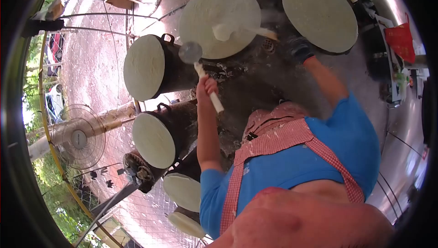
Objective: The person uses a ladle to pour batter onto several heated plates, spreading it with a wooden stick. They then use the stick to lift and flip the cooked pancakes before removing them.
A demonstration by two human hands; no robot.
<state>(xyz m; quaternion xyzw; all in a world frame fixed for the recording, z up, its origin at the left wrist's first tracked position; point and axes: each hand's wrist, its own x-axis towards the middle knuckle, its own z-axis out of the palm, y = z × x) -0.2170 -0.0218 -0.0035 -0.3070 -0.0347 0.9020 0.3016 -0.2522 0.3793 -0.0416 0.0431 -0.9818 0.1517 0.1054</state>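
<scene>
My left hand (207,87) is bare and wrapped round the pale handle of a metal ladle (190,52). The ladle's round head is up, close to the left edge of a large round pale-green disc (196,15). My right hand (301,49), in a dark glove, is near the lower left edge of a second large disc (319,15). Motion blurs its fingers. Over the first disc, a blurred whitish tool (223,31) with a brownish end points toward the glove; whether the glove touches it cannot be made out.
Dark drums topped with pale discs (144,67) (153,140) (182,192) stand at the left. A fan (79,138) is at the far left. A red bag (400,41) hangs at the right, beside a table edge (388,60) with bottles and other items.
</scene>
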